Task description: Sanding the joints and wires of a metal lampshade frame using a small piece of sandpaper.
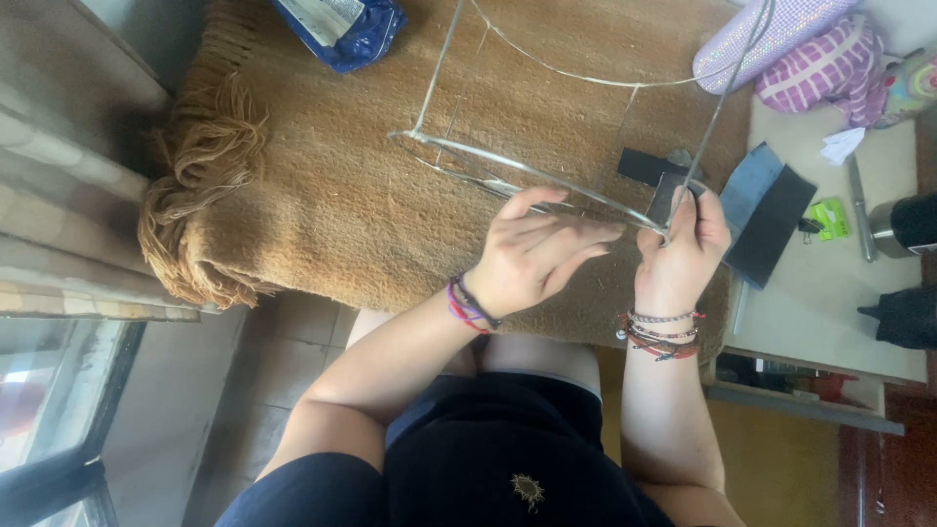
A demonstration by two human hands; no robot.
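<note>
Both hands grip the wire frame: left hand loosely, right hand apparently pinching.

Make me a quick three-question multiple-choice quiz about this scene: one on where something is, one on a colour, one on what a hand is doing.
1. Where does the blue bag lie?
A. on the brown mat's far edge
B. in the person's lap
C. on the floor tiles

2. What colour is the fringed mat?
A. green
B. brown
C. white

3. What is the right hand doing?
A. resting flat on the table
B. holding a cup
C. pinching the wire frame

Answers: 1 A, it sits at the mat's top edge; 2 B, the weave and fringe are tan-brown; 3 C, its fingers close on the frame's corner, with the left hand alongside.
</note>
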